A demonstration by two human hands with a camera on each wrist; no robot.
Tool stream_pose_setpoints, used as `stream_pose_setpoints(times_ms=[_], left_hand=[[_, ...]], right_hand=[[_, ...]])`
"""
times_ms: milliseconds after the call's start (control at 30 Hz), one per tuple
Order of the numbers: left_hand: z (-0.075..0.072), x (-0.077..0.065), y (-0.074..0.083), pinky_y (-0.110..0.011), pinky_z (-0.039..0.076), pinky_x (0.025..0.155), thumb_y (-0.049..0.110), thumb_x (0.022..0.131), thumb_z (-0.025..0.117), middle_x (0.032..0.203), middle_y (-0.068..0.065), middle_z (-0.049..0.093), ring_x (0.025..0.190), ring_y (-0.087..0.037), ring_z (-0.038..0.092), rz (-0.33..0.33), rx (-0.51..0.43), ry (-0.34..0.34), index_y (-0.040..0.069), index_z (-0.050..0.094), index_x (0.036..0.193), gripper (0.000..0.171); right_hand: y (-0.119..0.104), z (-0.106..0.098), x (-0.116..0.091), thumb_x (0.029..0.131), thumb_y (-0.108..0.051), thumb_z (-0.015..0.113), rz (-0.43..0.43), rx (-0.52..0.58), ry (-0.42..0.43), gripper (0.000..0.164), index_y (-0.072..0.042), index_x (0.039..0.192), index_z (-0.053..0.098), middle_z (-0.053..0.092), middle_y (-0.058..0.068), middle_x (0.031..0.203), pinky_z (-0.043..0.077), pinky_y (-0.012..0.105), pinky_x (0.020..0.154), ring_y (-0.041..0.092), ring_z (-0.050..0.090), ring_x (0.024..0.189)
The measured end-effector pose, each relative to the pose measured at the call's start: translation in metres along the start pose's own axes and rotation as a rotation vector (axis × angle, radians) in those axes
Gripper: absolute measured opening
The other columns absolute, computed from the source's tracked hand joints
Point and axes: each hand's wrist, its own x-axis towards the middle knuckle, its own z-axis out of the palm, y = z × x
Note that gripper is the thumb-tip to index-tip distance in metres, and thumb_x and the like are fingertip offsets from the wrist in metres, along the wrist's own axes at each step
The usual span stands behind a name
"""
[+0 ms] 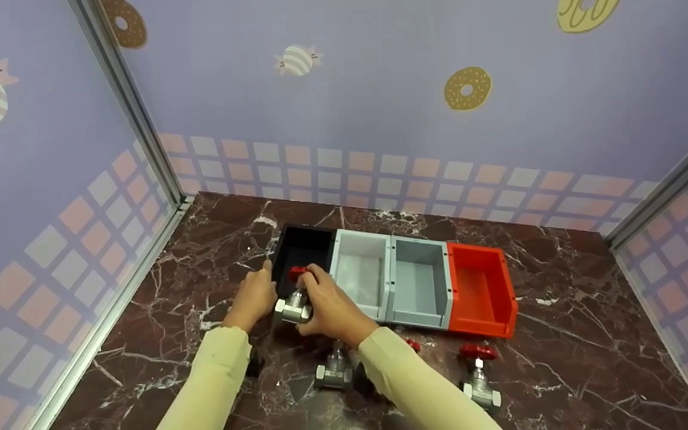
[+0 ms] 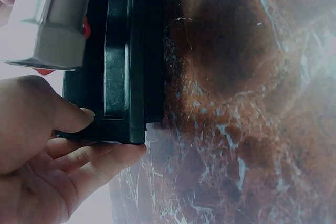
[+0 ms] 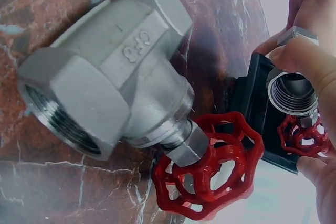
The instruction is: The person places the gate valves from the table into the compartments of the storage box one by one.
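Observation:
My left hand [image 1: 254,297] grips the near left wall of the black bin [image 1: 306,240]. In the left wrist view its thumb lies over the rim, with the fingers along the outside of the black bin [image 2: 116,56]. My right hand [image 1: 333,307] holds a steel valve [image 1: 292,309] with a red handwheel above the black bin's near end. That valve [image 3: 294,94] shows its threaded opening in the right wrist view, fingers on its body and by the wheel. A second valve [image 1: 333,371] stands on the marble surface below the right hand.
Right of the black bin, a white bin [image 1: 361,272], a grey bin [image 1: 418,280] and a red bin [image 1: 480,292] stand joined in a row. Another valve [image 1: 480,382] lies at the right front. A red handwheel [image 1: 412,344] shows partly behind the right sleeve. Patterned walls enclose the surface.

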Motion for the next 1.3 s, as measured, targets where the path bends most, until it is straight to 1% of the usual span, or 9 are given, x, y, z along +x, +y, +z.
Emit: stream_pose_setpoints(times_ms=[100,233,333,433,667,933,1000,1133,1300], left_hand=[[0.0,0.0,0.0,-0.057,0.051,0.077,0.005,0.092,0.059,0.099,-0.036,0.065,0.091,-0.049,0.066,-0.003,-0.016,-0.001,-0.005,0.048,0.124,0.036],[0.0,0.0,0.0,-0.056,0.051,0.079,0.007,0.093,0.057,0.102,-0.035,0.065,0.094,-0.048,0.066,-0.026,-0.032,-0.02,-0.003,0.047,0.129,0.038],[-0.001,0.0,0.0,-0.057,0.05,0.081,0.008,0.094,0.057,0.104,-0.035,0.065,0.095,-0.048,0.065,-0.037,-0.033,-0.022,-0.003,0.047,0.129,0.038],[-0.001,0.0,0.0,-0.058,0.05,0.081,0.007,0.093,0.058,0.103,-0.036,0.065,0.095,-0.05,0.065,-0.034,-0.028,-0.016,-0.003,0.047,0.126,0.036],[-0.001,0.0,0.0,-0.058,0.049,0.08,0.007,0.093,0.057,0.102,-0.037,0.064,0.094,-0.051,0.064,-0.032,-0.011,-0.02,-0.003,0.048,0.123,0.033],[-0.002,0.0,0.001,-0.057,0.05,0.08,0.008,0.094,0.056,0.102,-0.035,0.064,0.093,-0.049,0.065,-0.051,0.009,-0.043,-0.003,0.046,0.126,0.035],[-0.002,0.0,0.001,-0.057,0.05,0.081,0.008,0.094,0.057,0.102,-0.035,0.065,0.094,-0.049,0.065,-0.058,0.006,-0.042,-0.002,0.047,0.125,0.034],[-0.002,-0.001,0.001,-0.057,0.05,0.08,0.006,0.092,0.058,0.1,-0.035,0.065,0.093,-0.05,0.065,-0.054,0.001,-0.033,-0.002,0.047,0.121,0.032],[-0.001,0.0,0.001,-0.057,0.05,0.08,0.006,0.092,0.058,0.1,-0.035,0.065,0.093,-0.05,0.065,-0.043,0.0,-0.019,-0.002,0.048,0.121,0.032]], right_hand=[[0.002,0.0,0.002,0.057,-0.027,0.088,0.0,0.005,0.005,0.074,-0.01,0.116,0.047,0.044,0.01,0.129,0.048,0.032,0.095,0.022,0.052,0.113],[0.003,-0.001,0.005,0.058,-0.028,0.089,-0.003,0.012,0.008,0.073,-0.009,0.115,0.048,0.045,0.008,0.126,0.048,0.032,0.093,0.02,0.051,0.109],[0.004,-0.001,0.006,0.058,-0.028,0.088,0.006,0.015,-0.001,0.073,-0.009,0.117,0.048,0.044,0.01,0.131,0.048,0.033,0.094,0.022,0.052,0.113],[0.006,-0.002,0.007,0.058,-0.028,0.088,0.017,0.015,-0.012,0.074,-0.009,0.118,0.048,0.043,0.012,0.135,0.048,0.035,0.097,0.025,0.052,0.118],[0.008,-0.002,0.012,0.058,-0.027,0.087,0.024,0.015,-0.016,0.074,-0.009,0.117,0.048,0.044,0.013,0.135,0.046,0.036,0.1,0.027,0.052,0.12],[0.011,-0.002,0.017,0.059,-0.029,0.088,0.043,-0.002,-0.044,0.075,-0.01,0.119,0.048,0.042,0.017,0.141,0.044,0.037,0.105,0.031,0.047,0.13],[0.011,-0.002,0.018,0.059,-0.029,0.088,0.043,-0.007,-0.044,0.075,-0.01,0.119,0.048,0.042,0.018,0.141,0.043,0.037,0.105,0.032,0.047,0.13],[0.012,-0.003,0.02,0.059,-0.028,0.088,0.046,-0.01,-0.053,0.075,-0.009,0.119,0.048,0.042,0.019,0.141,0.043,0.037,0.106,0.032,0.048,0.129],[0.013,-0.005,0.022,0.06,-0.026,0.087,0.05,-0.008,-0.061,0.072,-0.009,0.118,0.048,0.043,0.019,0.141,0.044,0.038,0.105,0.031,0.049,0.127]])
